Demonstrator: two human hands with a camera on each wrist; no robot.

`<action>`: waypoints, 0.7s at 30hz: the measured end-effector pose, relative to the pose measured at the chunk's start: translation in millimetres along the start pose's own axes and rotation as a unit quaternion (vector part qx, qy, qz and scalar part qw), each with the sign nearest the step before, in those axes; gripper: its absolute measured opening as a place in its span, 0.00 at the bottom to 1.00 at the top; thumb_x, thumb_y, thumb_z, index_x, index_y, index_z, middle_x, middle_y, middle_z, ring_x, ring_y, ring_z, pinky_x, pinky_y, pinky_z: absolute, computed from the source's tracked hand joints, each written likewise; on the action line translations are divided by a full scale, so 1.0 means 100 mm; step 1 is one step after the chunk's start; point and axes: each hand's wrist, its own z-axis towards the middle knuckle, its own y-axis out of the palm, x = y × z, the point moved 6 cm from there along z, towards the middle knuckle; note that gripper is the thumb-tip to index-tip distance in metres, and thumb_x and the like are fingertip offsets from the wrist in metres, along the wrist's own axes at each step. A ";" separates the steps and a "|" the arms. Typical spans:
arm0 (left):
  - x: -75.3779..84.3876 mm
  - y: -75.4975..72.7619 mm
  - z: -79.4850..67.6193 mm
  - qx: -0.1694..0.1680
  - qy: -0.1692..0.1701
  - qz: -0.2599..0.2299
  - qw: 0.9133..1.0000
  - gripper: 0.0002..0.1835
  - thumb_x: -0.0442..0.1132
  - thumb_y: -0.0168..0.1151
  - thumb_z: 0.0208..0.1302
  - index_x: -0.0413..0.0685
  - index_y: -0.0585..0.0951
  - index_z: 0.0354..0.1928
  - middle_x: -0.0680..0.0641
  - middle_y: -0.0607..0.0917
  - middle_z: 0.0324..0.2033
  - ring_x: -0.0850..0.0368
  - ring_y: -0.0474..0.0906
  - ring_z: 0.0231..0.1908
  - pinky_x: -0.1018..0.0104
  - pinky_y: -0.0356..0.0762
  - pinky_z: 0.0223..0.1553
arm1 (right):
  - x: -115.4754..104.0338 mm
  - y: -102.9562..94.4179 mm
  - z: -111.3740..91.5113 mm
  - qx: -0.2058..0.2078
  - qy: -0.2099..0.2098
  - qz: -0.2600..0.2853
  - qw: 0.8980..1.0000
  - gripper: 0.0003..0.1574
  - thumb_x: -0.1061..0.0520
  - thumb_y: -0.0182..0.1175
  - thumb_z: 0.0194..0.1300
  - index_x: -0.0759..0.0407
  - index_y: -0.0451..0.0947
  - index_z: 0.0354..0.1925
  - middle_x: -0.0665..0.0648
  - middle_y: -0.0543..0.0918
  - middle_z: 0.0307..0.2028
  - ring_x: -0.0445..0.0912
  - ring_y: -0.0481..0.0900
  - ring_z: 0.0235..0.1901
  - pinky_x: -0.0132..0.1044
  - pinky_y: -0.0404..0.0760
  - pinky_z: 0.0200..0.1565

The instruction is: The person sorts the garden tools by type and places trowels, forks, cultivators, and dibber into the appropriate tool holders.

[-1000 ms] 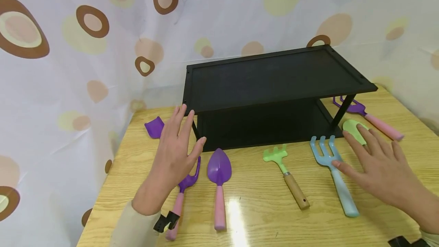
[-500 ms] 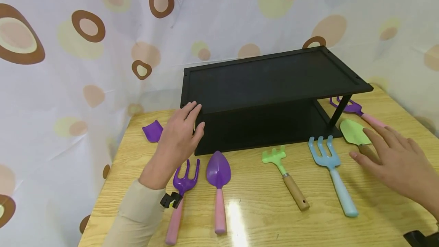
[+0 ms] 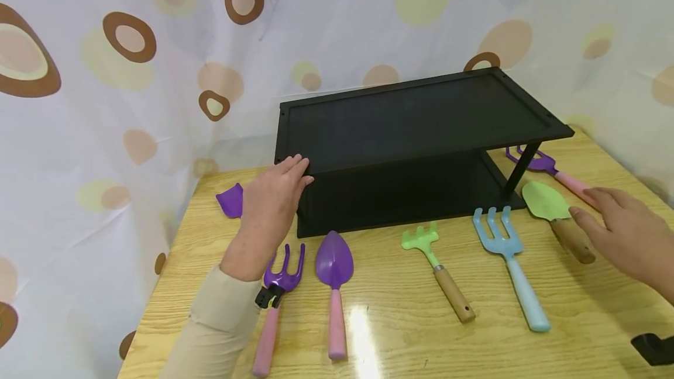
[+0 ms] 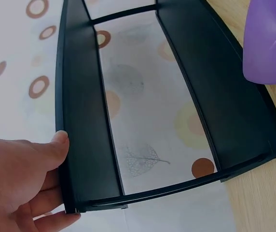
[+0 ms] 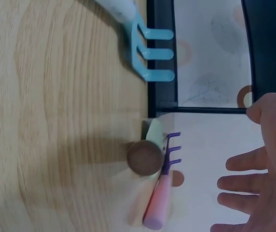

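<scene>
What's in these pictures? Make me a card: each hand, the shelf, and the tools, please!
Left hand: grips the front left corner of the black shelf
Right hand: holds nothing, near the green trowel
Shelf: two levels, on the wooden table
Front tools, left to right: purple fork, purple trowel, green rake, blue fork
Beyond the green trowel: second purple fork
Partly hidden: purple blade, by the left hand

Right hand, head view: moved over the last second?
Yes. Against the blue fork on the table, the right hand has shifted rightward: earlier it overlapped the fork; now a gap separates them.
</scene>
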 end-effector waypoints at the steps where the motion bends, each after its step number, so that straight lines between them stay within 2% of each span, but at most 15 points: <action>1: 0.00 -0.01 0.00 0.007 -0.001 0.001 1.000 0.20 0.46 0.61 0.69 0.45 0.82 0.58 0.44 0.85 0.56 0.46 0.84 0.53 0.56 0.85 0.45 | 0.03 0.00 0.02 -0.002 0.006 0.007 1.000 0.43 0.43 0.39 0.79 0.86 0.59 0.63 0.88 0.61 0.58 0.81 0.60 0.54 0.76 0.62 0.52; 6: 0.01 -0.01 0.01 0.026 -0.006 0.004 1.000 0.18 0.45 0.61 0.68 0.46 0.84 0.55 0.45 0.86 0.53 0.46 0.87 0.47 0.57 0.86 0.37 | 0.19 0.00 0.12 0.007 0.023 0.019 1.000 0.39 0.48 0.42 0.77 0.88 0.61 0.58 0.90 0.61 0.54 0.81 0.62 0.51 0.75 0.65 0.49; 12: 0.04 -0.01 0.02 0.029 -0.011 0.002 1.000 0.18 0.44 0.62 0.67 0.46 0.84 0.55 0.45 0.86 0.53 0.47 0.86 0.49 0.58 0.85 0.43 | 0.33 0.03 0.27 0.002 0.025 -0.005 1.000 0.32 0.55 0.45 0.75 0.89 0.63 0.55 0.91 0.62 0.51 0.82 0.65 0.48 0.73 0.67 0.47; 16: 0.04 -0.01 0.03 0.033 -0.012 0.000 0.999 0.18 0.44 0.62 0.67 0.47 0.84 0.55 0.46 0.86 0.53 0.48 0.85 0.51 0.58 0.85 0.44 | 0.39 0.07 0.38 0.017 0.003 -0.020 1.000 0.26 0.61 0.49 0.70 0.90 0.66 0.50 0.90 0.66 0.47 0.80 0.68 0.44 0.72 0.70 0.45; 21: 0.07 -0.01 0.06 0.040 -0.009 -0.004 0.999 0.18 0.44 0.63 0.67 0.47 0.84 0.55 0.46 0.86 0.53 0.49 0.85 0.52 0.57 0.85 0.46 | 0.47 0.09 0.51 0.043 -0.032 -0.051 0.997 0.20 0.68 0.52 0.63 0.91 0.68 0.42 0.86 0.72 0.35 0.75 0.73 0.35 0.68 0.74 0.39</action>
